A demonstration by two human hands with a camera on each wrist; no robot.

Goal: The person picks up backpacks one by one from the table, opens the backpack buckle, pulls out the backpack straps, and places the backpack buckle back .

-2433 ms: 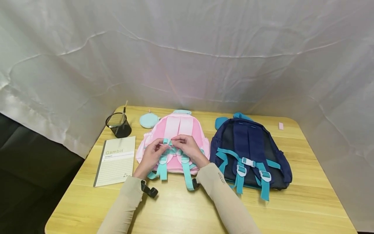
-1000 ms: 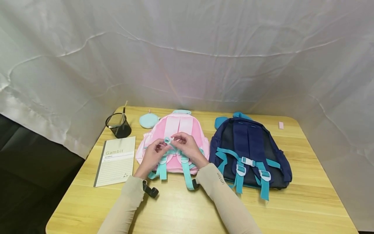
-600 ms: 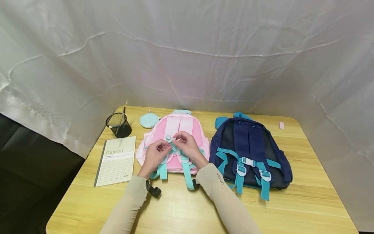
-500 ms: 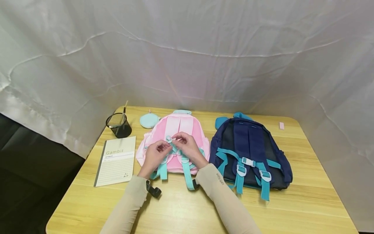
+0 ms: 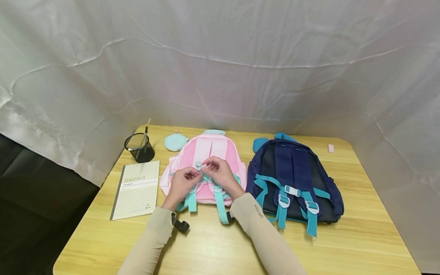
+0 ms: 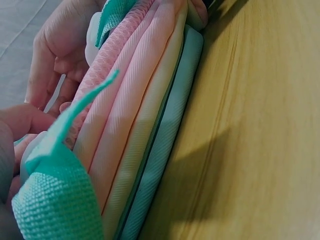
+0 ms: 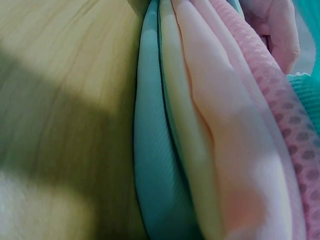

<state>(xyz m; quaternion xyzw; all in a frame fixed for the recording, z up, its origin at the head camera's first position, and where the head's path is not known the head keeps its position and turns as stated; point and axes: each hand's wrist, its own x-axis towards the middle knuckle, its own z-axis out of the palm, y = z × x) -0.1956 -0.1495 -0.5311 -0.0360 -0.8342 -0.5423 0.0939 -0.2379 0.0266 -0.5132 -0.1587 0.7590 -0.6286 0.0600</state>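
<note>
A pink backpack [image 5: 185, 152] lies on the table with its back panel and mint shoulder straps [image 5: 219, 202] facing up. Over the middle of that panel, my left hand [image 5: 183, 185] pinches the mint chest strap [image 5: 198, 165] from the left. My right hand [image 5: 222, 175] pinches a small white piece on the same strap, thumb and forefinger together. The strap makes a little loop above the fingertips. Up close, the left wrist view has a mint webbing end [image 6: 55, 195] in front of the pack's striped edge; the strap ends between the fingers are partly hidden.
A navy backpack [image 5: 292, 168] with teal straps lies to the right, its white chest buckle [image 5: 292, 190] fastened. To the left are a notebook [image 5: 136, 191] and a black mesh pen cup [image 5: 143, 152]. A mint round pouch [image 5: 175, 142] and a small pink block [image 5: 330, 148] lie farther back.
My left hand has shifted slightly right and down along the strap, and the strap's loop has narrowed. My right hand stays nearly in place. Both backpacks have not moved.
</note>
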